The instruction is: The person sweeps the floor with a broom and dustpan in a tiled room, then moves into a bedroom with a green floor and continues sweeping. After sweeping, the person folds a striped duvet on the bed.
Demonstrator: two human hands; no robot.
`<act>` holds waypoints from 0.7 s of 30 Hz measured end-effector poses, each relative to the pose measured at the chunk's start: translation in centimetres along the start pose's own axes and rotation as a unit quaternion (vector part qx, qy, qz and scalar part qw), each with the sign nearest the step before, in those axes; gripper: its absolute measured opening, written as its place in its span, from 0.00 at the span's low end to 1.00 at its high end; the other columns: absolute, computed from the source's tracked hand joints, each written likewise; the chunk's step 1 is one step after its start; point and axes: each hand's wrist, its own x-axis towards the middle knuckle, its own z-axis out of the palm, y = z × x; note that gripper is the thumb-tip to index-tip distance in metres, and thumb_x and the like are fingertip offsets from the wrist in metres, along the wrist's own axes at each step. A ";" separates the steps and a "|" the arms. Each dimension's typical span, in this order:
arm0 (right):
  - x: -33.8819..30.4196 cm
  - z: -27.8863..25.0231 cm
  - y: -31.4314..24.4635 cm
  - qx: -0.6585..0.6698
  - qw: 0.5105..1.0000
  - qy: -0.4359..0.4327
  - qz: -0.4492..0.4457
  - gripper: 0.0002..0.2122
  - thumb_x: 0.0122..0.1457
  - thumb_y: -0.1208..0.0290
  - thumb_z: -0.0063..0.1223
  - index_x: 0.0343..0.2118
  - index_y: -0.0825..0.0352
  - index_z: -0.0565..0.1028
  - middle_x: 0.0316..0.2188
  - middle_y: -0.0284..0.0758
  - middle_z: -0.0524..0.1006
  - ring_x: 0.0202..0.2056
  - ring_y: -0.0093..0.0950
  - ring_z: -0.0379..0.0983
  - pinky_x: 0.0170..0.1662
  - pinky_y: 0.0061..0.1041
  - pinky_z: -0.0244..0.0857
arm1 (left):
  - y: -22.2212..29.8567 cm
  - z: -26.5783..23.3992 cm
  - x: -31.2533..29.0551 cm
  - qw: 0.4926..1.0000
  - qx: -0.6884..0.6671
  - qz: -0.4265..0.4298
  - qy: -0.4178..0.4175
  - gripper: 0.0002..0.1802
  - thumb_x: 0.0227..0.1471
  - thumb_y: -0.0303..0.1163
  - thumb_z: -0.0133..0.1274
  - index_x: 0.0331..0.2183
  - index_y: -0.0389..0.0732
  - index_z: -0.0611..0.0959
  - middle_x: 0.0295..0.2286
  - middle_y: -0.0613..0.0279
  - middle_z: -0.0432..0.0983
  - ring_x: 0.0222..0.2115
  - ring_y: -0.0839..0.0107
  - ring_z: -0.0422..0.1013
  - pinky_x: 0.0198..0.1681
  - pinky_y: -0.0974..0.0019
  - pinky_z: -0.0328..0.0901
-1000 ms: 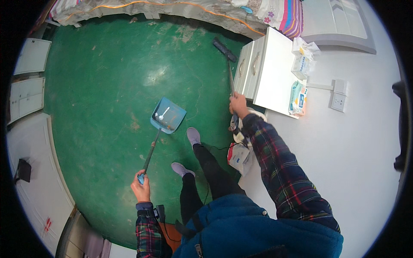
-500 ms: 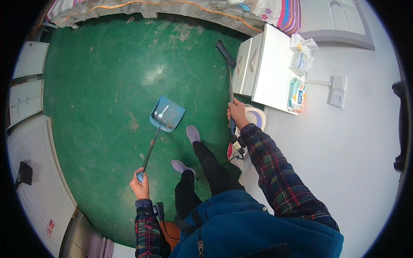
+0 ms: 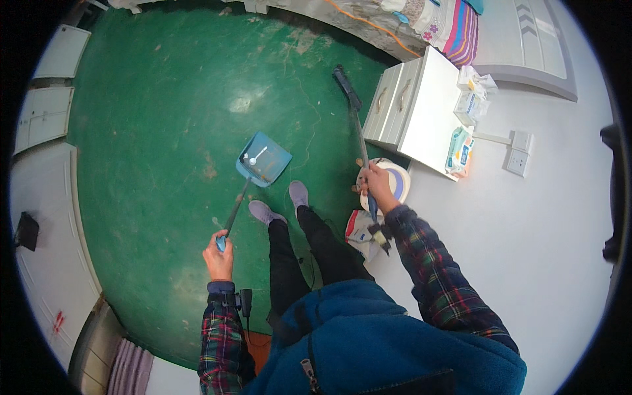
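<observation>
My left hand [image 3: 218, 257] is closed around the blue grip of a long-handled dustpan [image 3: 276, 160]. The blue pan rests on the green floor ahead of my feet, with a white plastic spoon [image 3: 258, 156] and some dark bits of debris in it. My right hand [image 3: 378, 185] grips the handle of a broom [image 3: 347, 87]. The dark, narrow broom head lies near the front of the white nightstand, apart from the dustpan.
The white nightstand [image 3: 421, 108] stands at the right against the wall, bearing tissue packs [image 3: 459, 150]. Below it are a round white bin [image 3: 399, 179] and a red-and-white bag [image 3: 359, 230]. A bed [image 3: 375, 29] spans the far side; white cabinets [image 3: 49, 115] line the left.
The view has shifted and turned. My left foot has stepped to the left and forward. The broom head has come slightly away from the nightstand; both hands keep their grips.
</observation>
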 end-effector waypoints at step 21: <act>-8.9 8.5 2.2 -0.166 0.978 -0.120 0.047 0.24 0.59 0.73 0.44 0.59 0.65 0.59 0.13 0.31 0.64 0.10 0.21 0.60 0.12 0.23 0.56 | 0.1 -0.4 2.7 1.000 -0.002 -0.004 -0.022 0.11 0.44 0.31 0.54 0.34 0.44 0.80 0.15 0.50 0.72 0.18 0.52 0.71 0.23 0.54 0.64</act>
